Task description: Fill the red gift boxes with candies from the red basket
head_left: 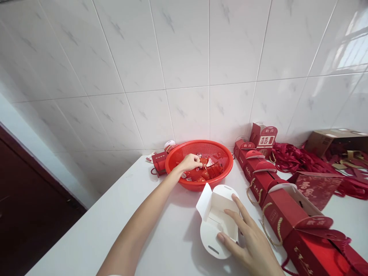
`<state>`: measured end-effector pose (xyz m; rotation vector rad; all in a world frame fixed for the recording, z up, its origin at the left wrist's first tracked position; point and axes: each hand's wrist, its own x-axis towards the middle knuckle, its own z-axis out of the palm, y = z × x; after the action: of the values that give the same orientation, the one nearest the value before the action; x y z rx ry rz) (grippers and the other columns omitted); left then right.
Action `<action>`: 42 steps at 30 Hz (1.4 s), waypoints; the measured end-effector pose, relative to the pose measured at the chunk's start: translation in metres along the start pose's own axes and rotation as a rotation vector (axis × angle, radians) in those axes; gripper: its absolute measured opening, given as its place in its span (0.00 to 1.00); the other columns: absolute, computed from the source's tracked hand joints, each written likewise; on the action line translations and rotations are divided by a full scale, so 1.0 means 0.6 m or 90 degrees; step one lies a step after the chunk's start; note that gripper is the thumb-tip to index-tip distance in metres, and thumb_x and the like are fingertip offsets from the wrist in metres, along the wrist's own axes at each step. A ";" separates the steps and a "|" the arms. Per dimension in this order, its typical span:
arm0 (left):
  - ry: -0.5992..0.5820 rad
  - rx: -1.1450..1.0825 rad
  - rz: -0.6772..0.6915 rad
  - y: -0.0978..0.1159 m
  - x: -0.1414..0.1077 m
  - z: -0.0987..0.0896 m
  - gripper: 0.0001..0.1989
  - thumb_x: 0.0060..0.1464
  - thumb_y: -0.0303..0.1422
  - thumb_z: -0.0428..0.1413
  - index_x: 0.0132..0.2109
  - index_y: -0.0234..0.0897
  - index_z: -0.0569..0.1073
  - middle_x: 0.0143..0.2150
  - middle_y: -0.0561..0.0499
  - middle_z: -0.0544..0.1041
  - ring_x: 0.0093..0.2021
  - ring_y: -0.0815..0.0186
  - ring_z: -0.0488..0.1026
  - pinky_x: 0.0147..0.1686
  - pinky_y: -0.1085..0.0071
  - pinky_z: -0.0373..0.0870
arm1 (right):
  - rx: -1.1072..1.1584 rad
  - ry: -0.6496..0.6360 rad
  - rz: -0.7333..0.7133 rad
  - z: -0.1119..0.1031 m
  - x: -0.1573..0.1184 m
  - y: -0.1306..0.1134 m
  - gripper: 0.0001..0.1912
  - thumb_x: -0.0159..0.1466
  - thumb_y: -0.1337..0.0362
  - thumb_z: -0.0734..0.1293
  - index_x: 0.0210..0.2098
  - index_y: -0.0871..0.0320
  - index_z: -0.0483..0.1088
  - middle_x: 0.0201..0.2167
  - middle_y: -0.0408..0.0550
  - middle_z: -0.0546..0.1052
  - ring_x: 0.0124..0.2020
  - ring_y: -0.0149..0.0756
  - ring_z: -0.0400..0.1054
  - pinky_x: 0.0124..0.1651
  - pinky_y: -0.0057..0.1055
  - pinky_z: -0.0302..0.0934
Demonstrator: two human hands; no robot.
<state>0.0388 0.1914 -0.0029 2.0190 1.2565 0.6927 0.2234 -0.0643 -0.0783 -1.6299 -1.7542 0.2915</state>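
My left hand [191,162] reaches into a red plastic basket [198,186], its fingers curled together over wrapped sweets [214,170] in red and shiny wrappers. What it pinches, if anything, I cannot make out. An unfolded-top gift box [207,234], white inside and empty, stands in front of the basket with its flaps spread outward. My right hand [253,239] holds this box by its right side, thumb and fingers reaching over the edge into the opening.
A row of red gift boxes [283,207] with rope handles runs along the right. Behind them lie a heap of red ribbons [299,159] and a cardboard box [324,142]. Another red box [160,161] sits left of the basket. A tiled wall [186,111] bounds the white table [120,207].
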 end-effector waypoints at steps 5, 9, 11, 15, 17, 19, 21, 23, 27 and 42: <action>0.062 0.036 -0.042 0.008 -0.002 -0.007 0.06 0.38 0.23 0.57 0.27 0.37 0.71 0.21 0.59 0.69 0.27 0.69 0.67 0.27 0.75 0.60 | 0.002 -0.011 0.001 0.001 0.001 0.005 0.20 0.64 0.49 0.66 0.52 0.47 0.74 0.74 0.45 0.54 0.61 0.48 0.70 0.53 0.39 0.70; 0.096 0.078 -0.081 0.006 -0.001 -0.024 0.10 0.39 0.21 0.55 0.31 0.36 0.75 0.23 0.56 0.72 0.26 0.69 0.69 0.26 0.75 0.62 | -0.003 -0.029 -0.027 0.011 0.004 0.024 0.21 0.65 0.48 0.65 0.53 0.47 0.74 0.74 0.45 0.52 0.62 0.49 0.69 0.54 0.39 0.71; 0.088 0.094 -0.095 0.001 -0.003 -0.036 0.07 0.41 0.21 0.54 0.28 0.36 0.75 0.25 0.54 0.75 0.27 0.68 0.70 0.26 0.76 0.63 | -0.007 -0.031 -0.037 0.015 0.005 0.031 0.21 0.65 0.47 0.64 0.54 0.47 0.73 0.75 0.45 0.51 0.63 0.49 0.68 0.55 0.40 0.71; 0.085 0.133 -0.133 -0.013 -0.013 -0.059 0.08 0.42 0.22 0.51 0.21 0.37 0.70 0.23 0.53 0.75 0.27 0.68 0.71 0.27 0.76 0.64 | -0.006 -0.035 -0.037 0.018 0.006 0.032 0.22 0.65 0.47 0.64 0.54 0.47 0.74 0.75 0.46 0.51 0.62 0.49 0.69 0.55 0.40 0.71; 0.097 0.154 -0.148 -0.018 -0.015 -0.063 0.08 0.42 0.22 0.51 0.20 0.37 0.70 0.23 0.53 0.74 0.27 0.67 0.70 0.27 0.75 0.63 | -0.005 -0.044 -0.030 0.016 0.005 0.029 0.21 0.65 0.46 0.64 0.53 0.47 0.74 0.75 0.46 0.51 0.62 0.49 0.69 0.54 0.40 0.71; 0.101 0.178 -0.159 -0.023 -0.012 -0.064 0.08 0.42 0.23 0.52 0.20 0.38 0.70 0.22 0.54 0.74 0.28 0.67 0.70 0.27 0.74 0.63 | -0.006 -0.046 -0.028 0.014 0.005 0.027 0.21 0.65 0.46 0.64 0.53 0.47 0.74 0.75 0.46 0.51 0.62 0.48 0.70 0.54 0.39 0.71; 0.090 0.201 -0.165 -0.027 -0.004 -0.062 0.08 0.42 0.24 0.52 0.20 0.38 0.70 0.22 0.53 0.73 0.28 0.66 0.70 0.27 0.74 0.62 | -0.013 -0.037 -0.035 0.013 0.005 0.027 0.21 0.65 0.46 0.64 0.53 0.47 0.74 0.75 0.45 0.51 0.62 0.48 0.69 0.55 0.39 0.71; 0.067 0.221 -0.171 -0.029 0.009 -0.062 0.08 0.41 0.24 0.53 0.19 0.38 0.69 0.20 0.53 0.72 0.27 0.66 0.70 0.27 0.73 0.61 | -0.021 -0.026 -0.045 0.013 0.006 0.028 0.21 0.65 0.46 0.64 0.53 0.47 0.74 0.74 0.45 0.52 0.62 0.48 0.70 0.55 0.38 0.71; 0.026 0.260 -0.168 -0.023 0.040 -0.063 0.07 0.40 0.25 0.54 0.19 0.37 0.70 0.21 0.51 0.73 0.26 0.64 0.70 0.26 0.71 0.61 | -0.029 -0.009 -0.042 0.013 0.006 0.022 0.21 0.64 0.47 0.65 0.52 0.48 0.75 0.74 0.45 0.53 0.60 0.48 0.72 0.52 0.37 0.72; -0.152 0.364 -0.159 0.008 0.092 -0.012 0.06 0.45 0.32 0.59 0.25 0.36 0.77 0.27 0.45 0.80 0.29 0.59 0.77 0.29 0.70 0.68 | -0.031 -0.063 -0.074 0.003 0.015 0.024 0.23 0.63 0.49 0.68 0.53 0.51 0.75 0.73 0.54 0.54 0.59 0.49 0.72 0.51 0.35 0.73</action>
<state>0.0583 0.2421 0.0107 2.2367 1.6476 -0.0426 0.2338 -0.0531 -0.0851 -1.5644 -1.9366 0.2811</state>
